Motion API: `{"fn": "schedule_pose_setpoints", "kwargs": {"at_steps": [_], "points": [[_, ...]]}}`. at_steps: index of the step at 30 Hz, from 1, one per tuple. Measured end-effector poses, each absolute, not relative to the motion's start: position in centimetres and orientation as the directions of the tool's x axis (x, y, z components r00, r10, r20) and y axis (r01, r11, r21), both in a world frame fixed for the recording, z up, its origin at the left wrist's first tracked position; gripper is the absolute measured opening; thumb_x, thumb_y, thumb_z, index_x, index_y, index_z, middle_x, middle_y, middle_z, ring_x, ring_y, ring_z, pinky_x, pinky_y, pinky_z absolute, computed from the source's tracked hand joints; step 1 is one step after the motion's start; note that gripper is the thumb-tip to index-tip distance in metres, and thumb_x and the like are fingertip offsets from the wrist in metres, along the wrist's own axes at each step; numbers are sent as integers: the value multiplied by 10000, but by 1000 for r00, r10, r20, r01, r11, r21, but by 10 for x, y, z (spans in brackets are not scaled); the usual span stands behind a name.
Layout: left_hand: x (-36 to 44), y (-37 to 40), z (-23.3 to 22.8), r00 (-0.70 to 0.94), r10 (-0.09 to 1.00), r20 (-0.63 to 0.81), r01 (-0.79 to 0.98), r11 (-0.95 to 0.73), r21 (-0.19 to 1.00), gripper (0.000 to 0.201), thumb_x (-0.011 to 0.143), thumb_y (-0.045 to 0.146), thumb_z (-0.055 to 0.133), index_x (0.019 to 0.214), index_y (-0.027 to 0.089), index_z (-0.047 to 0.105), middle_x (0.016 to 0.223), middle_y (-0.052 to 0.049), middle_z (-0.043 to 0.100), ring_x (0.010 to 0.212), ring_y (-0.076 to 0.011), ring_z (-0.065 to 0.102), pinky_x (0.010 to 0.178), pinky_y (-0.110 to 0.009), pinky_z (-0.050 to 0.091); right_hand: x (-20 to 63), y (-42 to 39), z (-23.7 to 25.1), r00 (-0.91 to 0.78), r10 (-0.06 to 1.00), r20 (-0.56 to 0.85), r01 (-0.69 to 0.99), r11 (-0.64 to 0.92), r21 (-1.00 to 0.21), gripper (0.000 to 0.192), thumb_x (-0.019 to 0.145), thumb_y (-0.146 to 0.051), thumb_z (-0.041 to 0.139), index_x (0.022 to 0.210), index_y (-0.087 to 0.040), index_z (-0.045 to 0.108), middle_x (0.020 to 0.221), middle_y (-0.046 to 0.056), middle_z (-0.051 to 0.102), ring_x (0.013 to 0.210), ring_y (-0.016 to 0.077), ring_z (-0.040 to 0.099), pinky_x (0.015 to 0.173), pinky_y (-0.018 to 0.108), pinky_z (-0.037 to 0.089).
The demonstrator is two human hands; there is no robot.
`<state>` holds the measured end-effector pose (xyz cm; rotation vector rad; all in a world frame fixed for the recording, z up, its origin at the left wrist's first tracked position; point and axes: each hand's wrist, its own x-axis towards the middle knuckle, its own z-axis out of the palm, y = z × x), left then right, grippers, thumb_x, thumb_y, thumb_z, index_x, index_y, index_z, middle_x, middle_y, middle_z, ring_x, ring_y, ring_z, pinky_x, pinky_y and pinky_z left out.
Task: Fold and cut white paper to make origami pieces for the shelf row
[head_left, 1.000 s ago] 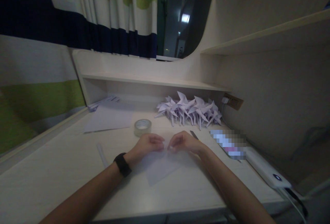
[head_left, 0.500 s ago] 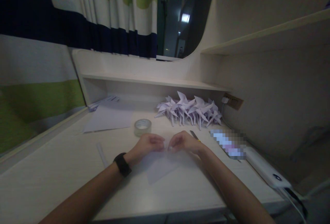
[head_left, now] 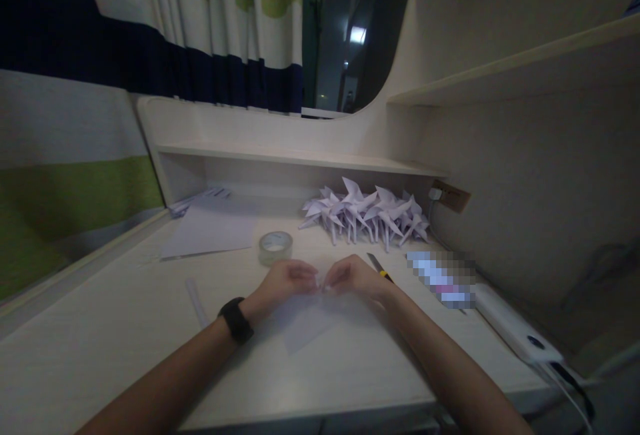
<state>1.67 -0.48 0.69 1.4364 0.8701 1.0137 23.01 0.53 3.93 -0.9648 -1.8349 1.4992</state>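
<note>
- I see my left hand (head_left: pixel 286 279) and right hand (head_left: pixel 354 275) close together over the worktop (head_left: pixel 125 328), fingertips nearly meeting.
- Fingers of both hands pinched on the far edge of the paper (head_left: pixel 310 325).
- Paper lies flat on the worktop, centre front, just before me.
- Tape roll (head_left: pixel 275 247) just beyond the left hand.
- Folded paper pile (head_left: pixel 367 213) at the back.

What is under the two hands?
A white paper sheet lies on the desk under the left hand and right hand. Its far edge is covered by the fingers.
</note>
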Motion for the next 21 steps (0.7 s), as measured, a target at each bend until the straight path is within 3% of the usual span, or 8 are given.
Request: {"fn": "schedule_pose_setpoints", "kwargs": {"at_steps": [5,10,17,21], "points": [[18,-6,8,331,936,117,-8,-121,993,375,564,314,834,840,116,675,756,-97,724,710,-226,690,725,-402,544,228,5,37,-563,826,16,187,147,-971,289,470,-261,837,713,-133,748,668,51,708,609,160,627,628,290,501],[18,-6,9,288,947,140,26,-154,988,301,649,355,779,807,118,683,755,-90,717,668,-201,675,701,-377,542,225,10,25,-534,842,72,158,184,-970,272,472,-244,829,703,-134,738,659,40,697,592,150,608,604,280,480],[19,-10,17,182,963,200,103,-221,970,204,704,330,716,762,135,708,751,-81,715,692,-190,650,703,-338,519,216,12,15,-437,895,87,133,160,-978,380,480,-216,824,840,-133,734,629,15,672,575,138,595,579,258,460],[19,-10,21,140,959,248,122,-266,956,218,709,355,698,731,138,718,706,-68,700,681,-190,636,686,-317,504,205,4,10,-344,931,122,36,143,-989,407,503,-246,826,886,-137,740,642,7,660,553,113,556,560,245,433]]}}
